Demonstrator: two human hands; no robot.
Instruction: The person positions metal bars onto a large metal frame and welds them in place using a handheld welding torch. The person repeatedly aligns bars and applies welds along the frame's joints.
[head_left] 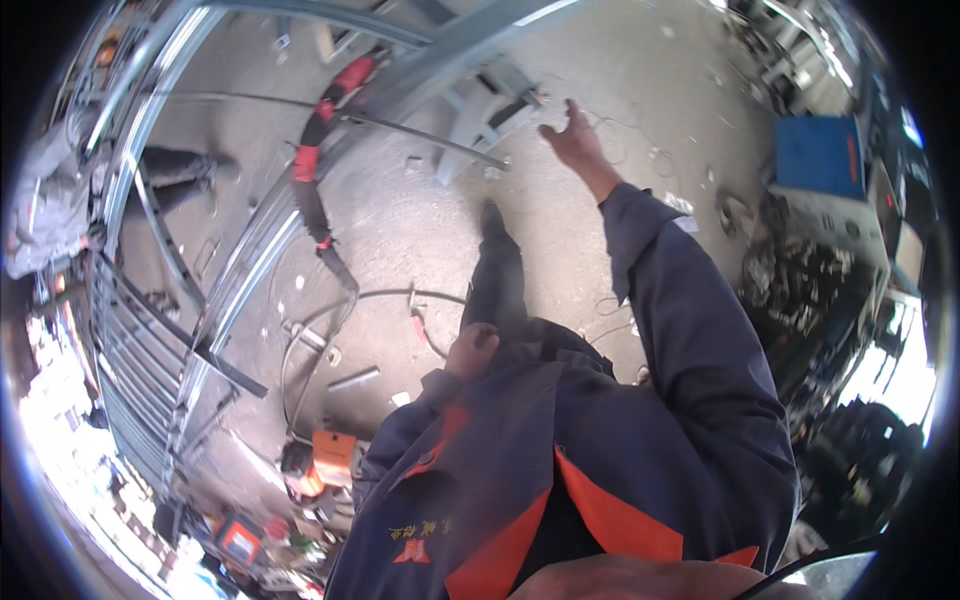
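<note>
A: Where are the 2 hands?

B: The right hand (578,148) is stretched forward above the floor (400,235), its fingers spread apart. It's just beside the end of a grey metal bracket (472,122). The left hand (470,355) is lower, by the dark trouser leg (497,285), fingers curled in. I can't tell whether they're clamped on anything.

A: Where exactly is that bracket?

B: Near the top middle, right of the long steel frame (225,290). A thin rod (440,142) crosses in front of it. Whether bracket and frame are joined, I can't tell.

A: Any writing about?

B: The jacket (690,310) has small gold lettering (422,530) on the chest, beside an orange emblem (412,552). Over on the right, a blue box (815,157) has a red mark on its side.

A: And nearby?

B: A red-and-black wrapped cable (306,165) by the frame, plus another person (50,215) in grey at the far left.
</note>
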